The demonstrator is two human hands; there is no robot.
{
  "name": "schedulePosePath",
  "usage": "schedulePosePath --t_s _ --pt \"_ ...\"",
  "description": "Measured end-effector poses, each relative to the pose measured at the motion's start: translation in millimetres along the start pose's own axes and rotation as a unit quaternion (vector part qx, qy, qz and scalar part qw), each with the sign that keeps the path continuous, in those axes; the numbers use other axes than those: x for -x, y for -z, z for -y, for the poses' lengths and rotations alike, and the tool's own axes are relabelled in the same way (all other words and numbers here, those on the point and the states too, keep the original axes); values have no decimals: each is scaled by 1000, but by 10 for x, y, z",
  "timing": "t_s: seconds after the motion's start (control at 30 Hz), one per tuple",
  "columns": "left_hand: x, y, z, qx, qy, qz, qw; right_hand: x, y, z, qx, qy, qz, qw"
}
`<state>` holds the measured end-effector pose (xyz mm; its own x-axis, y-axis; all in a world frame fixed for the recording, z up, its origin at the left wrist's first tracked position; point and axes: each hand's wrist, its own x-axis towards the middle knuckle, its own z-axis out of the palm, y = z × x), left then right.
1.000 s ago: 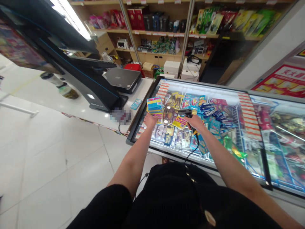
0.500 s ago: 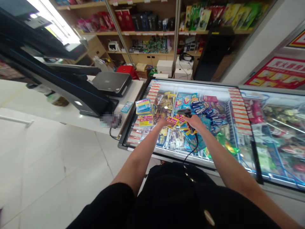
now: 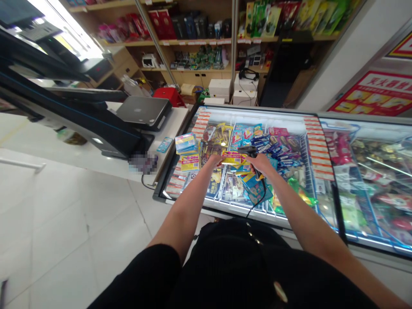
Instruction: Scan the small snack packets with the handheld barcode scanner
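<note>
My left hand (image 3: 215,161) is closed on the left end of a yellow-and-pink packet (image 3: 232,158), held flat above the freezer's glass lid. In my right hand (image 3: 260,163) is a black handheld barcode scanner (image 3: 247,149), its cable running down toward me. The right fingers also lie at the packet's right end; whether they pinch it is hard to see. More packets, partly covered, lie under this hand. To the left, a pile of blue-and-white packets (image 3: 186,143) sits on the glass beside similar yellow-and-pink packets (image 3: 189,162).
Through the chest freezer (image 3: 270,110) lid, several wrapped ice creams (image 3: 277,148) show. A counter at left carries a black monitor stand (image 3: 125,146), a closed laptop (image 3: 144,110) and a blue phone-like card (image 3: 165,144). Shelves (image 3: 199,42) line the back.
The yellow-and-pink packets between my hands now appear lined up level rather than slanted and apart. My view has shifted slightly; the scanner stays in my right hand.
</note>
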<state>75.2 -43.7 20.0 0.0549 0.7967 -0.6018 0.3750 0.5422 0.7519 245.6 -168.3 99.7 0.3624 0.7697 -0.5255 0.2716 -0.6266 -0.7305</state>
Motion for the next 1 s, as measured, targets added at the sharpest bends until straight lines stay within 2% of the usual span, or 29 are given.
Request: schedulePosePath --t_s 0.1,0.27,0.6,1.0 --pt "25 15 -140 24 20 2 999 42 34 56 -9 -1 -2 1000" --pt "13 48 -254 50 -38 -41 997 96 66 113 -1 -1 -1 1000" --pt "27 62 -276 45 -81 -77 993 76 42 108 2 6 -2 1000" --pt "23 163 -222 62 -97 -61 991 99 -38 188 16 18 0 1000"
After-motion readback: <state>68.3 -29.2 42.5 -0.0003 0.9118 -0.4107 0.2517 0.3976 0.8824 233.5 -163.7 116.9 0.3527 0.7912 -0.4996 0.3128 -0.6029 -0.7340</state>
